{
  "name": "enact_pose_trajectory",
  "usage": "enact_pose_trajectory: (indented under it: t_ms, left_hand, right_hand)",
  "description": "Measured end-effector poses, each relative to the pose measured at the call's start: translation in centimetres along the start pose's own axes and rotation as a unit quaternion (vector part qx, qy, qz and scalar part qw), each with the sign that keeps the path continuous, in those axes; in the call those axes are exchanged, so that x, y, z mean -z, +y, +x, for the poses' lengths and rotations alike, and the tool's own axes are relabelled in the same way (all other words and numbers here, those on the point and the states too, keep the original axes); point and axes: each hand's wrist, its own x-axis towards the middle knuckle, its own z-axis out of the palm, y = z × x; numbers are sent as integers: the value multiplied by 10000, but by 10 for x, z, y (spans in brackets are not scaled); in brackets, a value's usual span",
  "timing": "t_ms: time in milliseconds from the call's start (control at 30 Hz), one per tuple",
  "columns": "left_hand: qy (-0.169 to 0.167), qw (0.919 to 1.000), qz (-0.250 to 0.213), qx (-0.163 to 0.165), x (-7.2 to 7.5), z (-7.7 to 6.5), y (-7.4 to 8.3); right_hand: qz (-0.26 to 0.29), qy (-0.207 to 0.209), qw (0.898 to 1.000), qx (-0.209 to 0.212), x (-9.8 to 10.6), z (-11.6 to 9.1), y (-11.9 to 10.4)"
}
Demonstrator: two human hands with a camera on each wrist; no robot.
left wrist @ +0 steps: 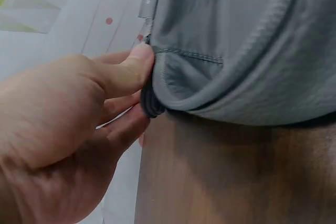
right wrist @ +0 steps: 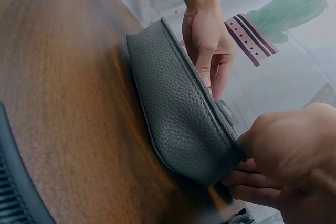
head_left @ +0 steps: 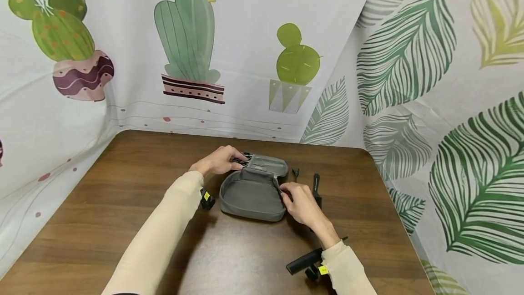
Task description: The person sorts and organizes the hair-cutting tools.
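The open grey zip pouch (head_left: pixel 253 211) lies on the counter (head_left: pixel 139 185) between both hands, its base longest side to side; left hand (head_left: pixel 218 160) pinches its far-left edge, right hand (head_left: pixel 302 202) its right rim.

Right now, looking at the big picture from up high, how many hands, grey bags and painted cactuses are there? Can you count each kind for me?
Hands: 2 (left hand, right hand)
Grey bag: 1, lying open
Painted cactuses: 3 (left cactus, middle cactus, right cactus)
Total: 6
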Motion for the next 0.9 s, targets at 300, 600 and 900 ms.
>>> enact_pose_trajectory:
  t_ms: [300,600,900]
  left_hand:
    - [69,9995,-54,-308,-7,5,-16]
    - [373,9979,180,-493,-21,17,-47]
    - [345,9991,221,-112,-12,-8,-6]
  right_hand:
    - [-62,160,9997,174,-2,-1,1]
    - [-63,100,9998,157,-1,0,1]
    - [-2,24,10000,68,2,0,0]
